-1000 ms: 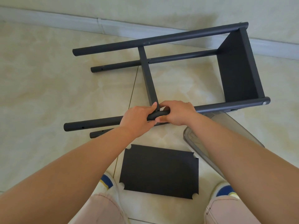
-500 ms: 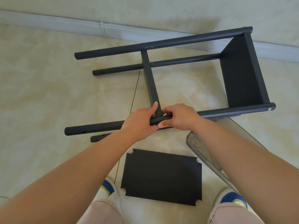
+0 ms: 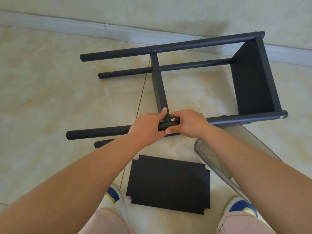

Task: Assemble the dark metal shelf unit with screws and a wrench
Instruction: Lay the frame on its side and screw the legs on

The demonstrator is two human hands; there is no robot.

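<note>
Head view: left hand (image 3: pixel 146 126) and right hand (image 3: pixel 189 123), fingers clamped on shelf frame's (image 3: pixel 253 76) near pole (image 3: pixel 108 131), frame on floor (image 3: pixel 42 98).

A cream marble-patterned floor (image 3: pixel 42 102) spreads out to the left of the hands and beyond them. A thin grout line (image 3: pixel 143 92) runs across it from beyond the hands back toward the person, passing just left of them. Far beyond the hands, a pale baseboard (image 3: pixel 67 26) runs along the foot of a beige wall (image 3: pixel 168 9). Below and to the right of the hands sits a translucent grey plastic bin (image 3: pixel 211 154), partly hidden. Nearest the person are two white shoes with blue and yellow trim (image 3: pixel 114 196) and pale pink trouser legs (image 3: pixel 109 220).
</note>
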